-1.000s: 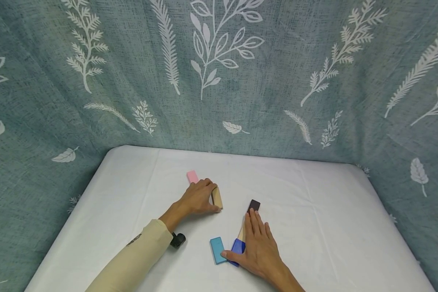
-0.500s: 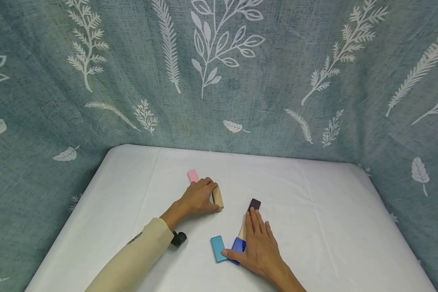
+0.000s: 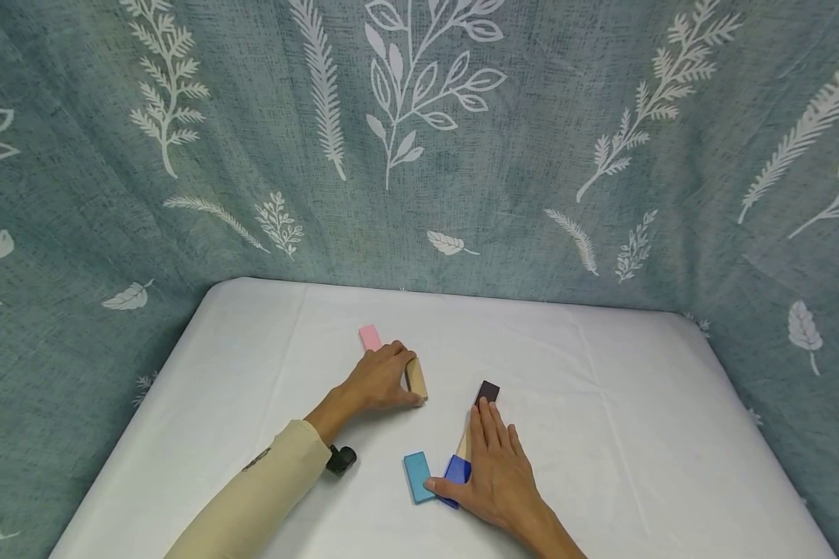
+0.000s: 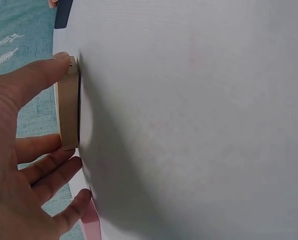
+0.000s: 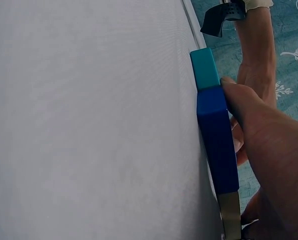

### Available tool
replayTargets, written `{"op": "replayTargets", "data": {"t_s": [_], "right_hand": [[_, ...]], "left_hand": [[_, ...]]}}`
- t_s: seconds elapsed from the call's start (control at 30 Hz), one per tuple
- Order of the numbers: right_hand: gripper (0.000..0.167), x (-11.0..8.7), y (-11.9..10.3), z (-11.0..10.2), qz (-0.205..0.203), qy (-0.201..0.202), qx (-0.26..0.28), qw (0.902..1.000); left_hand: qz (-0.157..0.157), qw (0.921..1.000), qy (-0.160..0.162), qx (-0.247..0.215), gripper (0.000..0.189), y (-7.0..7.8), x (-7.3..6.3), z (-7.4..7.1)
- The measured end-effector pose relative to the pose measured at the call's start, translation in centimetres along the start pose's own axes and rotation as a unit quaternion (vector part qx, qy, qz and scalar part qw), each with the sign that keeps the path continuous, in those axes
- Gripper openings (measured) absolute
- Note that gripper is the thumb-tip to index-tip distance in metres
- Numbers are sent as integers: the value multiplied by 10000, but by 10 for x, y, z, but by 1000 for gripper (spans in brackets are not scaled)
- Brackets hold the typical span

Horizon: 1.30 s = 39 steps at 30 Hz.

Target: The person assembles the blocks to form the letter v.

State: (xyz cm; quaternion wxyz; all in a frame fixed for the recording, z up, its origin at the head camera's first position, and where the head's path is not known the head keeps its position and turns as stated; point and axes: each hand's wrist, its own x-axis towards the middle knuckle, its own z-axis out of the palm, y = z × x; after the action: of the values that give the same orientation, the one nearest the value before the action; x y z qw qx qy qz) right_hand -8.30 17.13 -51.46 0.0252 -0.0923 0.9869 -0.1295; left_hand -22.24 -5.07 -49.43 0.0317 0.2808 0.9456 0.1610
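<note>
your left hand [image 3: 377, 380] pinched a wooden block [image 3: 416, 379] on the white table [image 3: 601, 466], near the pink block [image 3: 370, 337]; your right hand [image 3: 498, 470], fingers straight, partly covered the blue block [image 3: 458, 467] and black block [image 3: 488, 390], thumb at the light blue block [image 3: 416, 477].

Left hand [image 4: 9, 170] pinches wooden block [image 4: 69, 110] near a probable pink block [image 4: 91, 225].

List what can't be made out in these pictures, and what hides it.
Head view: part of the right tan block and part of the black block, covered by the right grip.
Head view: the near end of the pink block, behind the left grip.
Left wrist view: the mark on the left tan block, too small to read.
Right wrist view: the rest of the right tan block, cut off by the bottom edge.
</note>
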Motion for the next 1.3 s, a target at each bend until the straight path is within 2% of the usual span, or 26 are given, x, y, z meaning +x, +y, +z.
{"op": "replayTargets", "data": {"t_s": [0.2, 0.53, 0.9, 1.3], "right_hand": [[137, 1, 0, -1, 83, -110, 52, 9999], [137, 1, 0, 0, 82, -96, 3, 9999], [138, 1, -1, 0, 73, -89, -18, 9999], [138, 1, -1, 0, 123, -152, 31, 9998]], "left_hand": [[109, 9997, 61, -233, 79, 0, -4, -2], [34, 9982, -13, -607, 78, 0, -12, -3], [-18, 9977, 124, -668, 77, 1, -21, -3], [-57, 9972, -32, -751, 79, 5, -35, -2]]}}
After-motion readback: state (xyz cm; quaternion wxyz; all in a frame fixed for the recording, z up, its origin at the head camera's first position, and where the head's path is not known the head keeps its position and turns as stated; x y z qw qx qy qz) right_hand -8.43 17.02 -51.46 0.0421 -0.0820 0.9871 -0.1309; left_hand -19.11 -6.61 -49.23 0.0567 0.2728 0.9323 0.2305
